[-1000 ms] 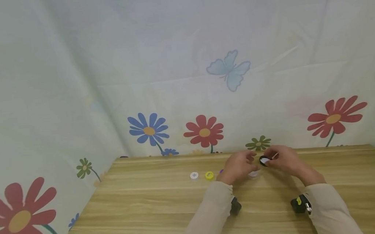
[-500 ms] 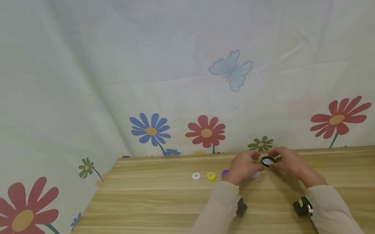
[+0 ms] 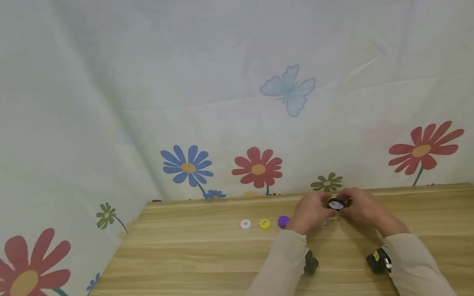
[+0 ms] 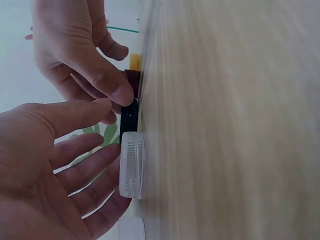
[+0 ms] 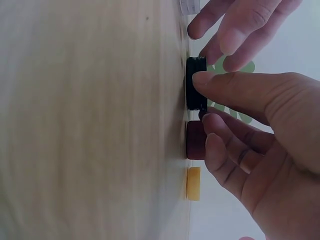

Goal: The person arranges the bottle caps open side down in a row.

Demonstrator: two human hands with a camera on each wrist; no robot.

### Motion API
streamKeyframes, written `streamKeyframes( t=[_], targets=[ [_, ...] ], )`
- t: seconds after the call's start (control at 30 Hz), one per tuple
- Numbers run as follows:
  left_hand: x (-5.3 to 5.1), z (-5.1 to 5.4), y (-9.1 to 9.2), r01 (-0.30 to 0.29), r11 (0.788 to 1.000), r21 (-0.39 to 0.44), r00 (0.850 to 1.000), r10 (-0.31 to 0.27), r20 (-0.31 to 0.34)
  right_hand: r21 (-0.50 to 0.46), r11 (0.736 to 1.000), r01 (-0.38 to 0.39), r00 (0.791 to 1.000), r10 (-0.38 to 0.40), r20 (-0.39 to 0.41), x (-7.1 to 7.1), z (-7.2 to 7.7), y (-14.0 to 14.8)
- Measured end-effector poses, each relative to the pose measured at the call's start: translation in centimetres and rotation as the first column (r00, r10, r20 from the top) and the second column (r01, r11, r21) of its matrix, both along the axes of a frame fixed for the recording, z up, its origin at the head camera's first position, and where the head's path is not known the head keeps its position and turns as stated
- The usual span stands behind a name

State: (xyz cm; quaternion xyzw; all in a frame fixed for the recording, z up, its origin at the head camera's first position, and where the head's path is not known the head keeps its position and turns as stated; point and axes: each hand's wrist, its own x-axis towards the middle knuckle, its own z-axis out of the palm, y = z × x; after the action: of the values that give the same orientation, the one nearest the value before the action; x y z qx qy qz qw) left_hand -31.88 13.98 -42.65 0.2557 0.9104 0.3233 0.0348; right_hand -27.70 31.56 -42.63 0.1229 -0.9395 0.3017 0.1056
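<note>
A round black cap with a pale inside [image 3: 336, 204] is pinched between the thumb and fingers of my right hand [image 3: 365, 208]; in the right wrist view the thumb lies against the black cap [image 5: 196, 84]. My left hand [image 3: 311, 211] is at its left side, fingers spread and loosely bent, thumb tip close to the cap; contact cannot be told. In the left wrist view a ribbed clear-white cap [image 4: 132, 165] stands in front of the left fingers [image 4: 90, 172].
Left of the hands, a white cap [image 3: 246, 224], a yellow cap [image 3: 265, 224] and a purple cap [image 3: 283, 221] lie in a row on the wooden table [image 3: 179, 264]. A dark red cap [image 5: 195, 140] and an orange-yellow cap [image 5: 193, 183] are beyond the black one. Flowered cloth [image 3: 218, 121] hangs behind.
My left hand has moved right, closer to the right hand, uncovering more of the purple cap. The black cap has tilted so its pale inside shows more toward the head camera.
</note>
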Motion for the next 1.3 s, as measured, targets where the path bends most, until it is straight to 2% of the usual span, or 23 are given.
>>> streamKeyframes(
  t=[0.3,0.43,0.57,0.67,0.73,0.8,0.97,1.3],
  targets=[
    [0.0,-0.2,-0.4,0.025,1.000,0.017,1.000,-0.025,-0.016,0.001,1.000,-0.027,0.999,0.027,-0.019,-0.2,-0.2,0.2],
    [-0.1,-0.4,-0.5,0.037,0.998,0.047,0.999,-0.037,-0.003,-0.008,1.000,-0.014,1.000,0.014,-0.006,-0.1,-0.2,0.2],
    [-0.3,-0.6,-0.7,0.016,0.988,0.151,0.997,-0.027,0.068,-0.048,0.999,-0.003,1.000,0.003,0.016,0.1,0.0,0.2],
    [-0.4,-0.6,-1.0,-0.004,0.964,0.267,0.992,-0.029,0.121,-0.104,0.995,0.003,0.998,0.003,0.057,0.4,0.4,0.2],
    [-0.4,-0.6,-1.1,-0.007,0.949,0.314,0.991,-0.035,0.130,-0.135,0.991,0.014,0.996,-0.001,0.092,0.5,0.9,0.2],
    [-0.5,-0.6,-1.2,-0.001,0.943,0.333,0.992,-0.041,0.119,-0.145,0.989,0.027,0.993,-0.010,0.117,0.6,1.2,0.2],
    [-0.6,-0.8,-1.3,0.004,0.944,0.330,0.995,-0.036,0.089,-0.151,0.988,0.026,0.991,-0.006,0.131,1.0,1.8,0.3],
    [-0.4,-0.5,-1.6,-0.024,0.928,0.372,0.998,-0.001,0.066,-0.206,0.978,0.020,0.985,0.016,0.170,1.2,2.3,0.0]
  ],
)
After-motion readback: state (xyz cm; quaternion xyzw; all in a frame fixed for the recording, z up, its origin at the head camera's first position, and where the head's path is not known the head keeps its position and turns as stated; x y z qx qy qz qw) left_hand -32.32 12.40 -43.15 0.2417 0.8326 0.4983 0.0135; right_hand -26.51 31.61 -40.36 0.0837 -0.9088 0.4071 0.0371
